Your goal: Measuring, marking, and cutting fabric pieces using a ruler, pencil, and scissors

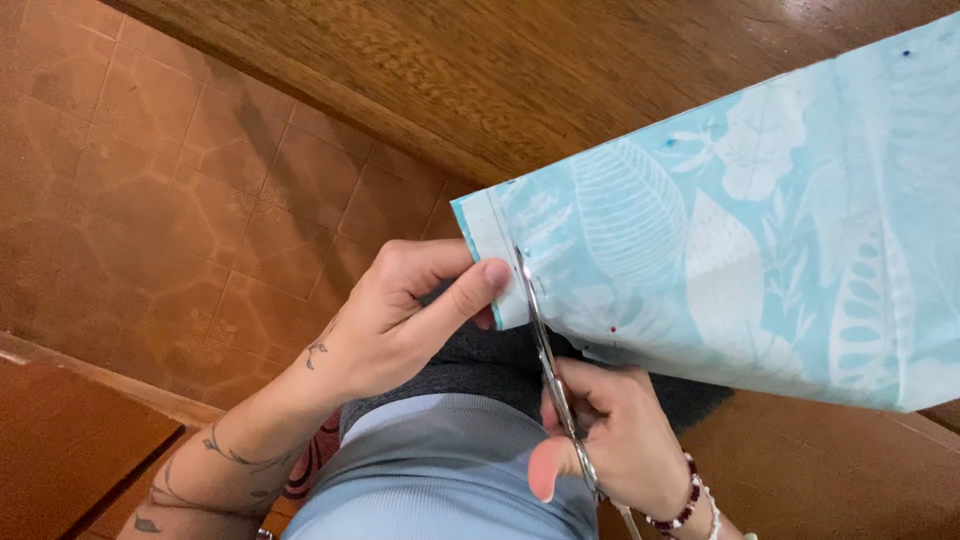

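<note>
A light blue fabric with a white leaf print hangs over the edge of a wooden table. My left hand pinches the narrow strip at the fabric's left edge between thumb and fingers. My right hand grips a pair of metal scissors. Their blades point up and sit in the fabric just right of that strip. Small pins with coloured heads are stuck in the cloth. A beaded bracelet is on my right wrist.
Brown patterned floor tiles lie below on the left. A red-brown wooden surface sits at the lower left, and another one at the lower right. My lap, in dark and light blue clothing, is under the hands.
</note>
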